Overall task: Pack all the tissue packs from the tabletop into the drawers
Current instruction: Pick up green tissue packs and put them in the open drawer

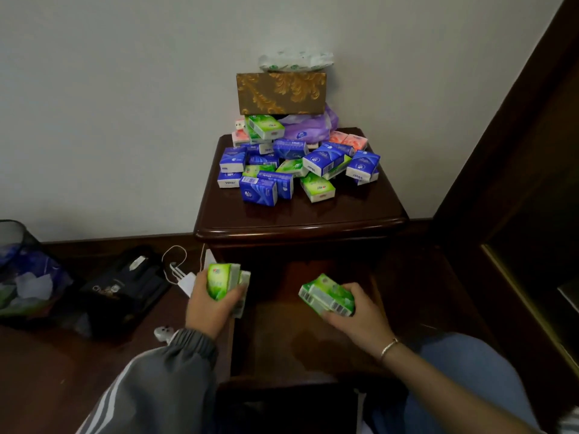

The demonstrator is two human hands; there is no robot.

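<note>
The left hand (pixel 208 303) is gripping at least two green packs (pixel 221 283) in curled fingers. Their long axes are standing nearly upright over the left edge of the open drawer (pixel 282 333). The right hand (pixel 360 311) is clasping a green stack (pixel 327 296) of two or three packs above the drawer, long axes lying roughly crosswise. Behind, on the counter (pixel 300 228), a pile (pixel 294 164) of blue, green and pink packs is lying jumbled, pointing every way, too overlapped for counting.
</note>
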